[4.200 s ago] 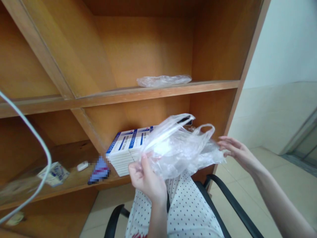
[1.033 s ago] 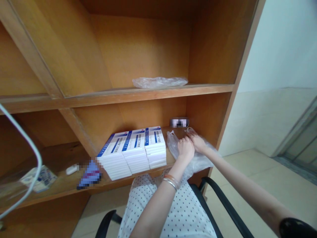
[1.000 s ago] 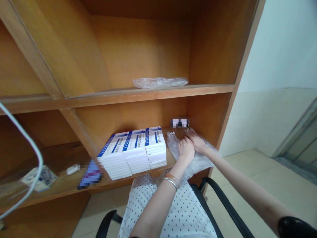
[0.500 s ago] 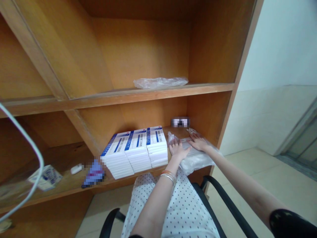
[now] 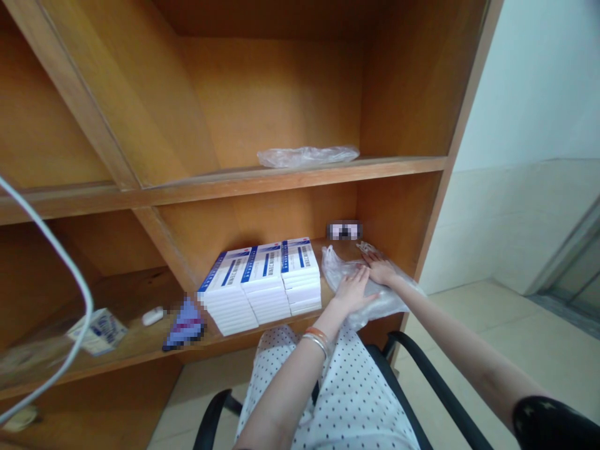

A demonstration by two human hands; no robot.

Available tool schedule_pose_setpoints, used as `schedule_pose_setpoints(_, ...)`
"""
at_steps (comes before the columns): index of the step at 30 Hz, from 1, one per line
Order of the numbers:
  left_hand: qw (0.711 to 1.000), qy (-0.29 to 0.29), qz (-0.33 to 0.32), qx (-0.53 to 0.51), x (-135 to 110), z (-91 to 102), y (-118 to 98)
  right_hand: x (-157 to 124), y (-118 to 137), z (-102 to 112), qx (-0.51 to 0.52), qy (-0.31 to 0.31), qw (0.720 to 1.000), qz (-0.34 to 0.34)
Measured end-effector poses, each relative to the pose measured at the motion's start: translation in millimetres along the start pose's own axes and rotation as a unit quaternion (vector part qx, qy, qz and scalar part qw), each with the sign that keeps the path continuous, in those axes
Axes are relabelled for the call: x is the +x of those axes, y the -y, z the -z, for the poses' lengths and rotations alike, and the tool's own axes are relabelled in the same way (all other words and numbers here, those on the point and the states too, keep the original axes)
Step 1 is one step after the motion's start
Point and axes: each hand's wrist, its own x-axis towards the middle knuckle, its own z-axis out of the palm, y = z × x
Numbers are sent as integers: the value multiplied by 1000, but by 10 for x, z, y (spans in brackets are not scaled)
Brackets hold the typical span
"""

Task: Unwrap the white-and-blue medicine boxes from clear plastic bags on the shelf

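Note:
A clear plastic bag (image 5: 384, 299) lies spread on the lower shelf, its near edge hanging over the front. My left hand (image 5: 352, 290) rests on it, palm down with the fingers stretched out. Just beyond and to the right, my right hand (image 5: 377, 270) also lies flat on the plastic, fingers extended toward the back corner. The two hands are close together. Left of the bag stand three stacks of white and blue boxes (image 5: 262, 284), side by side.
Another crumpled plastic bag (image 5: 307, 156) lies on the shelf above. A small blurred item (image 5: 344, 230) stands at the back. Farther left are a purple packet (image 5: 185, 325), a small white object (image 5: 152, 316) and a carton (image 5: 99, 331). A white cable (image 5: 70, 275) hangs in front.
My left hand has slid right across the plastic bag, closer to my right hand. My right hand has barely moved. The view has shifted slightly.

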Motion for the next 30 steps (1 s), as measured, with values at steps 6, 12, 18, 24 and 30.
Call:
schedule_pose_setpoints(6, 998, 57, 16, -4, -62, -17, 221, -46, 78, 86, 12, -36, 999, -27)
schedule_pose_setpoints(12, 998, 56, 10, -5, -51, -68, 265, -334, 174, 275, 15, -131, 986, 99)
schedule_pose_setpoints(18, 999, 41, -10, -16, -107, -33, 249, -722, -38, 372, -6, -39, 964, 262)
schedule_pose_setpoints(24, 999, 21, -11, 22, -164, -36, 239, -687, -345, 142, -17, 12, 984, 178)
schedule_pose_setpoints(30, 997, 39, 13, 70, -253, -39, 226, -588, -388, -51, -44, 2, 983, 178)
